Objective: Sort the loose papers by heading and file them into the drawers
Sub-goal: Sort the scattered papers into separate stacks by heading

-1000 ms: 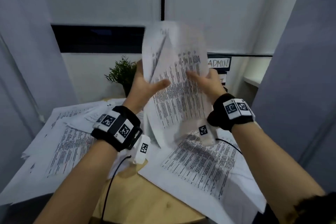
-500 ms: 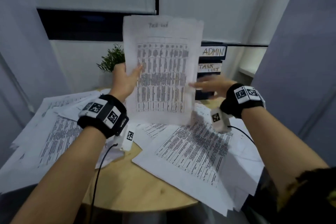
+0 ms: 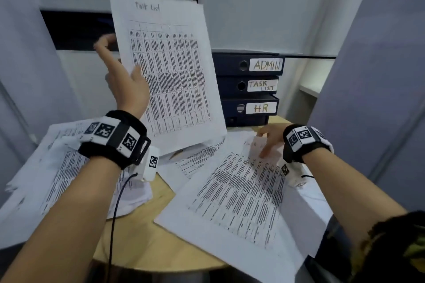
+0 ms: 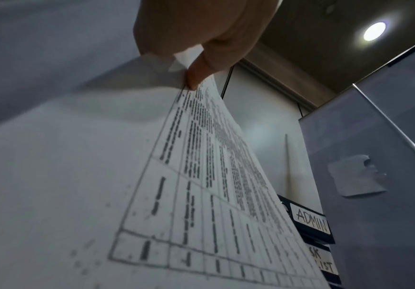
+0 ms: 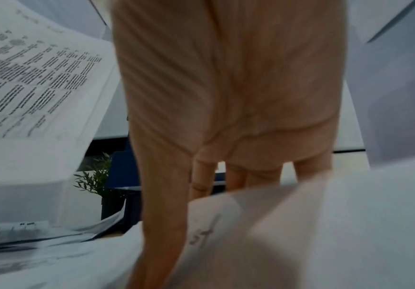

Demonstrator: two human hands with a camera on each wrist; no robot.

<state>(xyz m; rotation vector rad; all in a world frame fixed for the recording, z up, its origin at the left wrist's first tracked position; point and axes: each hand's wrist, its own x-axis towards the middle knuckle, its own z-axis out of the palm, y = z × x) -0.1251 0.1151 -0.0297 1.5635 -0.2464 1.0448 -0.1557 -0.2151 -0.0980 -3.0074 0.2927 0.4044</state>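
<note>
My left hand [image 3: 134,73] holds up a printed sheet headed "Task List" [image 3: 170,71], pinching its left edge; in the left wrist view the thumb of that hand [image 4: 191,78] lies on the printed face of the sheet [image 4: 201,195]. My right hand [image 3: 264,142] is low at the right, fingers straight, touching the top of a printed sheet [image 3: 239,193] lying on the table. In the right wrist view a raised paper edge [image 5: 275,205] hides that hand's [image 5: 201,215] fingertips. Three dark drawers stand stacked behind: ADMIN [image 3: 230,64], TASK LIST [image 3: 230,86], HR [image 3: 232,108].
A loose pile of printed papers [image 3: 57,167] covers the left of the round wooden table [image 3: 142,232], and more sheets lie under the raised one. A small potted plant [image 5: 97,179] stands behind the papers. Grey partitions close in on the left and right.
My right hand has let go of the raised sheet and dropped to the papers on the table. The left hand has lifted and tilted the Task List sheet leftward, uncovering the drawers.
</note>
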